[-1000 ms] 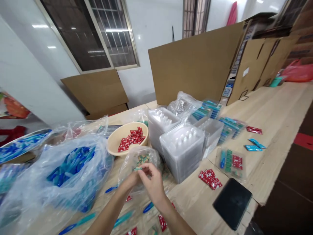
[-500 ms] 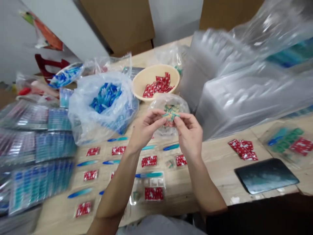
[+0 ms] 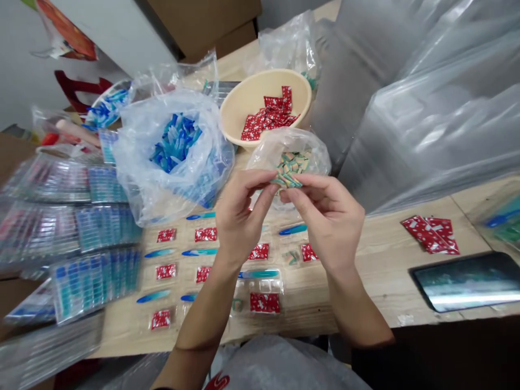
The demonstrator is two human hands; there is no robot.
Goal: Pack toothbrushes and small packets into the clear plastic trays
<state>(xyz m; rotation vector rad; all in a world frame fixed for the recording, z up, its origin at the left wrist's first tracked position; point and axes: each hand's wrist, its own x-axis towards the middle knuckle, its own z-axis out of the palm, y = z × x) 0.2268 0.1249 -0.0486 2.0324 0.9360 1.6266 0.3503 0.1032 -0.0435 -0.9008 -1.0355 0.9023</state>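
Note:
My left hand and my right hand meet at the middle of the view, fingertips pinched on several small green-and-cream striped pieces. Just beyond them stands a clear plastic bag with more of the same striped pieces inside. Below my wrists, clear blister trays lie in rows on the table, each showing a red patterned sachet and a slim blue-teal piece. Striped pieces sit in one tray near my right wrist. My forearms cover some of the trays.
A cream bowl holds red sachets. To its left is a white plastic bag of blue pieces. Filled clear packs are stacked at left. Stacked clear plastic rises at right, with loose sachets and a phone nearer.
The camera view has shifted, so the bowl and bags sit higher in it. My fingers have drawn closer together around the striped pieces, which now appear in a tighter bunch.

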